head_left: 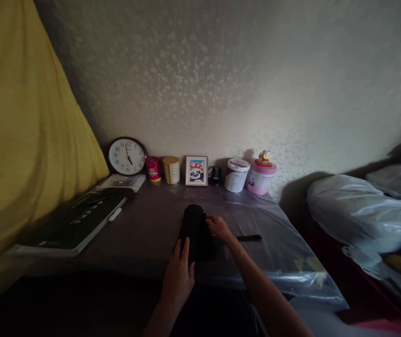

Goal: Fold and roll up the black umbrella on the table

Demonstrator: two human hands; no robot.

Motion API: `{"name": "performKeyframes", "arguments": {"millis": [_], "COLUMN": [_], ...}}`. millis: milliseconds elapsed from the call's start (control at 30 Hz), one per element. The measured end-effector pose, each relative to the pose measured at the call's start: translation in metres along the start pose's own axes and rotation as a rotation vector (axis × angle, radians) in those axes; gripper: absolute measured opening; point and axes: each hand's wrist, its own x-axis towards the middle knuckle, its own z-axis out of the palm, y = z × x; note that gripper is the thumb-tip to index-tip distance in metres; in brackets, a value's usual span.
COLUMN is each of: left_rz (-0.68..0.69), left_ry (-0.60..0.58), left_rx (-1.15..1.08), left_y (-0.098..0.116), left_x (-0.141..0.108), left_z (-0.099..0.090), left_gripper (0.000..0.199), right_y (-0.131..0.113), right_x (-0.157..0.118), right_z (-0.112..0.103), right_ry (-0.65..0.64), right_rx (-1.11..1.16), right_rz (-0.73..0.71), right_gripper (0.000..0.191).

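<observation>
A black rolled bundle (192,227) lies lengthwise on the table (144,224), pointing away from me. My left hand (180,271) rests on its near left side with the fingers apart. At the bundle's right edge, my right hand (217,228) has its fingers pinched together on a black flap. A black strap (251,238) sticks out to the right on the table, beyond my right wrist. The dark material makes the bundle's folds hard to tell apart.
Along the wall stand a clock (127,156), a red can (153,169), a yellow can (171,170), a framed panda picture (196,171), a white tub (236,175) and a pink-lidded tub (261,177). A green board (77,220) lies left; plastic bags (358,210) sit right.
</observation>
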Motion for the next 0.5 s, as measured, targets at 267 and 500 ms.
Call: {"name": "performKeyframes", "arguments": {"millis": [267,500], "left_rz": [0.0,0.007], "left_ry": [0.007,0.03], "left_rx": [0.055,0.261], "left_y": [0.004,0.025], "left_x": [0.001,0.002], "left_z": [0.004,0.003], "left_gripper": [0.056,0.057], "right_y": [-0.024,-0.046], "right_x": [-0.031,-0.037], "right_z": [0.028,0.038], "right_ry": [0.132,0.138], "right_rx": [-0.363,-0.482], "right_rz": [-0.19,-0.063], "right_gripper": [0.026,0.035]}}
